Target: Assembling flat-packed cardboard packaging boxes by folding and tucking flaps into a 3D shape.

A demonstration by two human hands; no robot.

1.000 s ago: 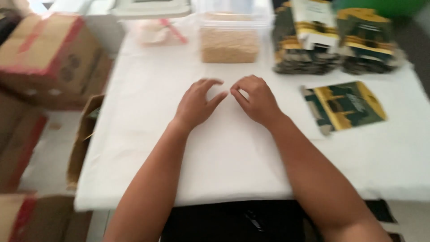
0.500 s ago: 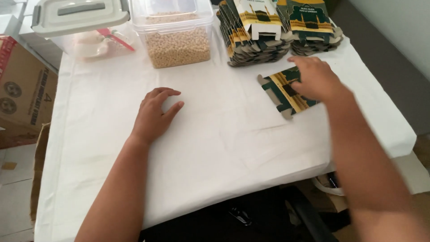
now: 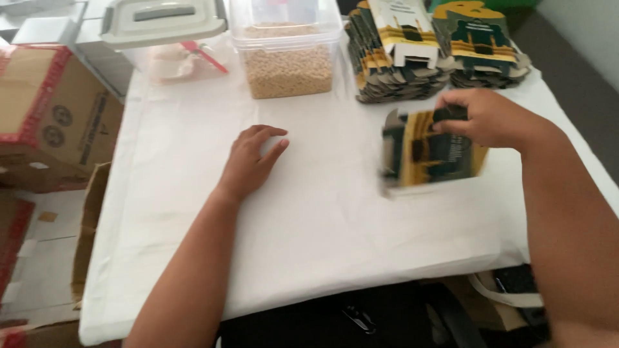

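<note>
My right hand (image 3: 493, 119) grips the top edge of a flat green and yellow carton (image 3: 429, 154) and holds it lifted, tilted upright above the white table (image 3: 322, 219). The carton is blurred. My left hand (image 3: 251, 158) rests palm down on the cloth near the table's middle, fingers loosely curled, holding nothing. Two stacks of the same flat cartons (image 3: 400, 55) (image 3: 483, 48) lie at the far right, just beyond my right hand.
A clear tub of tan grains (image 3: 289, 61) stands at the back centre. To its left is a clear box with a grey lid (image 3: 164, 22). Cardboard boxes (image 3: 55, 122) stand on the floor at the left. A dark bag (image 3: 361, 319) lies under the near edge.
My right hand has taken hold of the single carton that lay on the table and lifted it toward me. My left hand stays resting on the cloth.
</note>
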